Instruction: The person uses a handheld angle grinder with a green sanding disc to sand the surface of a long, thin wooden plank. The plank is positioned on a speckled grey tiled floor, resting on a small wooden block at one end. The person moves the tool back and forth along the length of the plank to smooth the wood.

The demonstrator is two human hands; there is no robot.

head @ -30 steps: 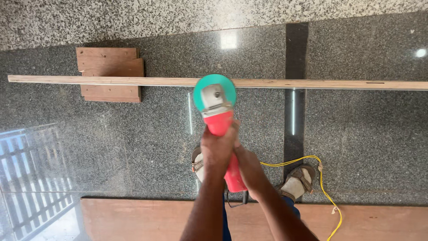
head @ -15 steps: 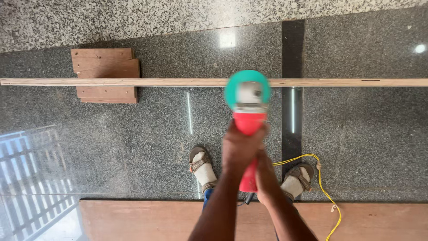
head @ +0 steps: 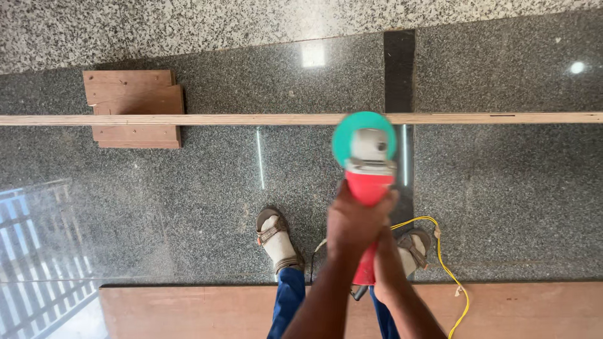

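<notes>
Both my hands grip a red angle grinder [head: 368, 168] with a green disc guard [head: 342, 135]. My left hand [head: 353, 223] wraps the body just behind the grey head. Lower down, my right hand [head: 388, 262] closes round the rear handle. The disc sits against the near edge of a long thin wooden strip [head: 220, 119], which runs left to right across the polished granite floor. The disc edge is blurred.
At the left, the strip lies over a stack of wooden blocks [head: 133, 91]. A yellow cable [head: 447, 267] loops on the floor by my right sandalled foot [head: 419, 246]; my left foot [head: 275, 240] stands beside it. A reddish plywood board [head: 188, 311] lies along the near edge.
The grinder and both hands have slid to the right along the strip. The strip and blocks have stayed where they were.
</notes>
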